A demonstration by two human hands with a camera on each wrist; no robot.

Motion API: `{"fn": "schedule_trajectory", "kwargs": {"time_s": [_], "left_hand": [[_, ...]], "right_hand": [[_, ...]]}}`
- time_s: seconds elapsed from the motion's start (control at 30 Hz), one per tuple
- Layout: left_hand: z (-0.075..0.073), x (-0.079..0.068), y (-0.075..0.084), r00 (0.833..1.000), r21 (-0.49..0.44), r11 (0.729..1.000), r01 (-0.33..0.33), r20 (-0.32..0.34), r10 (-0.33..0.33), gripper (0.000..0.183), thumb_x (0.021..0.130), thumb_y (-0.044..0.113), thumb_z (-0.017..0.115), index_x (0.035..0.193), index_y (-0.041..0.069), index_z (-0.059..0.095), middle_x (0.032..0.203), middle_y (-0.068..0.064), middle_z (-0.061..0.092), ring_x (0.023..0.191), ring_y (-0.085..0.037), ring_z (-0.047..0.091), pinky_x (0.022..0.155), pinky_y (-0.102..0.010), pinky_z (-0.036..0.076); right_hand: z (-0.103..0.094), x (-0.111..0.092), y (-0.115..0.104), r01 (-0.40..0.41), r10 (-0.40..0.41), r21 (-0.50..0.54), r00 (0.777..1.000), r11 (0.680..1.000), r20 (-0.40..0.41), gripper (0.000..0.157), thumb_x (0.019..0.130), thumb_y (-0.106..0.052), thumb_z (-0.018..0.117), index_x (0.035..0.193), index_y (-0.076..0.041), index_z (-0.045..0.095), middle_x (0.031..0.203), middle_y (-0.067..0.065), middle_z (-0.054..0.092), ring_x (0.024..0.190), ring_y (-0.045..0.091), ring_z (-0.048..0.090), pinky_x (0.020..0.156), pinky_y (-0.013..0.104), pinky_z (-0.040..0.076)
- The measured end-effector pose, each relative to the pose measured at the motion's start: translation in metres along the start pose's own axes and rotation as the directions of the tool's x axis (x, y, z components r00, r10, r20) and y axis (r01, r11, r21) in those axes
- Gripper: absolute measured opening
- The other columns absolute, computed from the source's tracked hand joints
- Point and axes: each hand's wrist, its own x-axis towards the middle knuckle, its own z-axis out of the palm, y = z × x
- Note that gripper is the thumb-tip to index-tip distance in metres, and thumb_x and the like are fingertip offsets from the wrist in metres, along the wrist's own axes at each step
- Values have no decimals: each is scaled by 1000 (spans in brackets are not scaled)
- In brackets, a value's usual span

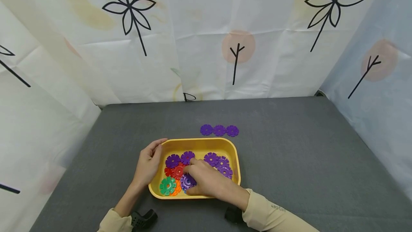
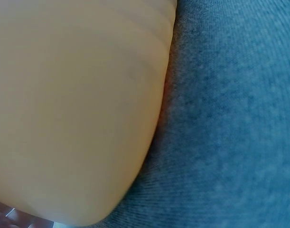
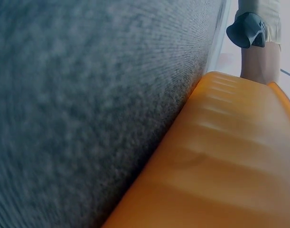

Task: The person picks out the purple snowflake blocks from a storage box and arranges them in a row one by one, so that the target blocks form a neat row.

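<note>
A yellow tray (image 1: 196, 141) holds several flower-shaped plastic discs. My left hand (image 1: 148, 163) holds the tray at its far left corner, fingers along the rim. My right hand (image 1: 206, 178) reaches into the middle of the tray, thumb and fingers spread apart among the discs. Close to its fingertips lie a purple disc (image 1: 186, 182) and a red disc (image 1: 178, 171); the palm side is hidden. A green disc (image 1: 167, 185) and an orange disc (image 1: 176, 188) lie at the near left. More purple discs (image 1: 211, 159) are at the right side of the tray.
Beyond the tray, three purple discs (image 1: 219, 130) lie joined in a row on the grey table (image 1: 289, 160). White printed cloth (image 1: 199, 60) walls the back and sides. The right wrist view shows the tray's outer wall (image 3: 220, 152) close up.
</note>
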Motion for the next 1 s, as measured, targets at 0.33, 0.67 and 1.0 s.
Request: {"fn": "schedule_trajectory", "kwargs": {"time_s": [0.33, 0.67, 1.0], "left_hand": [[0, 0, 2, 1000, -9, 1000, 3, 5, -3, 35, 111, 21, 43, 139, 8, 60, 118, -19, 67, 83, -19, 58, 64, -20, 47], [0, 0, 3, 1000, -2, 1000, 12, 4, -12, 34, 111, 22, 43, 137, 9, 61, 116, -18, 68, 84, -21, 58, 65, -19, 48], [0, -1, 3, 1000, -18, 1000, -4, 4, 4, 35, 111, 22, 42, 138, 7, 61, 125, -18, 68, 98, -26, 63, 72, -18, 51]], "right_hand": [[-3, 0, 2, 43, -44, -28, 998, 999, -53, 43, 80, -31, 87, 116, -12, 75, 100, -2, 65, 78, 4, 50, 73, 16, 47], [-5, 1, 5, 14, -8, 75, 997, 997, -72, 49, 82, -26, 85, 125, -8, 72, 114, 1, 64, 92, 6, 53, 83, 24, 49], [-6, 0, 3, -76, 78, 86, 997, 993, -21, 54, 81, -23, 88, 129, -8, 71, 103, -1, 55, 87, 7, 46, 73, 16, 46]]}}
